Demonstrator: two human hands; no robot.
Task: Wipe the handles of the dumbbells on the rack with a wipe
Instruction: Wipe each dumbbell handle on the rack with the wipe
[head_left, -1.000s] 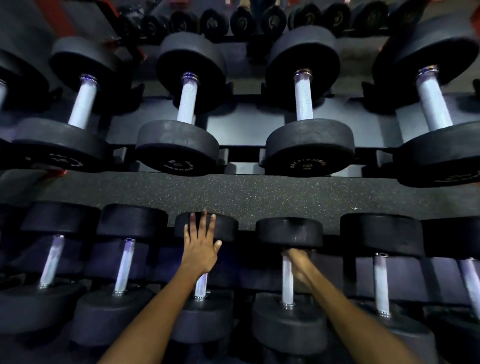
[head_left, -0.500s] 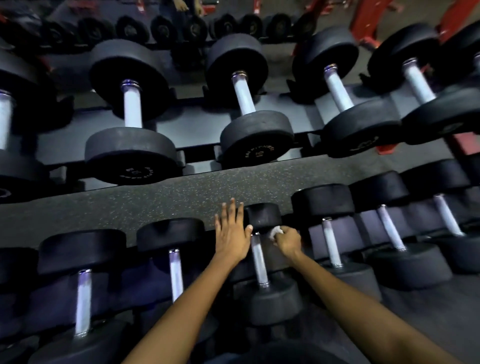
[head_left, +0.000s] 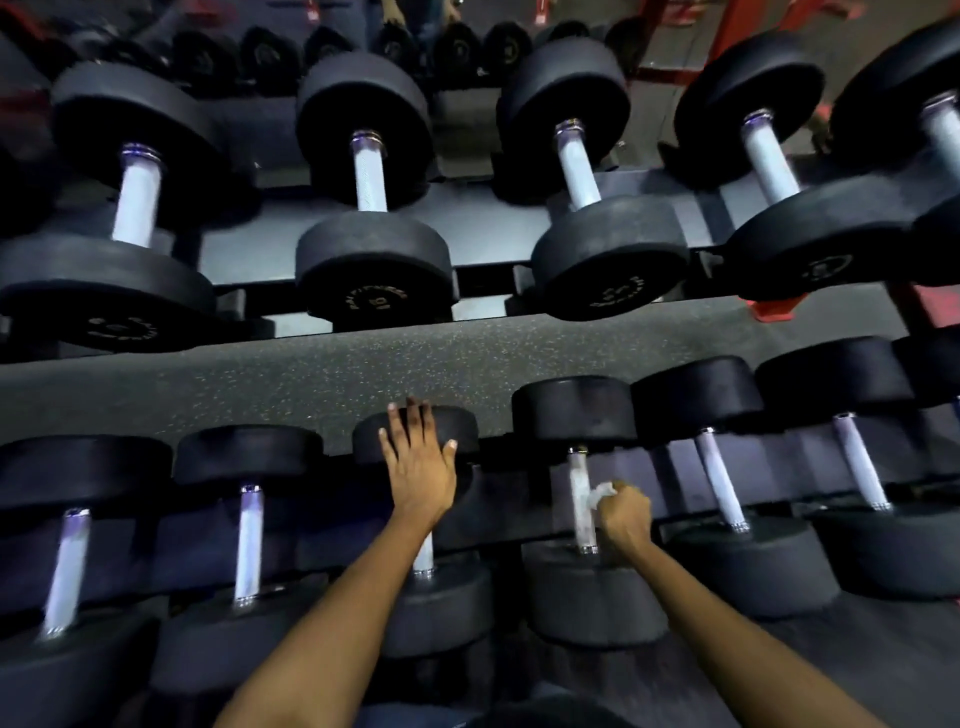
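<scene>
A two-tier rack (head_left: 488, 270) carries black dumbbells (head_left: 374, 260) side by side: bigger ones along the upper tier, smaller ones (head_left: 249, 525) along the lower.

Matt black rubber dumbbell heads (head_left: 574, 410), knurled shiny metal handles (head_left: 370, 174).

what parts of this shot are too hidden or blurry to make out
Head view only:
- Steel handle of the black dumbbell under the left hand: mostly hidden by hand and wrist.
- White wipe: mostly hidden in the right hand grip.
- Lettering on upper-row dumbbell ends: too blurred to read.
- Far-left dumbbells: cut by the edge.
</scene>
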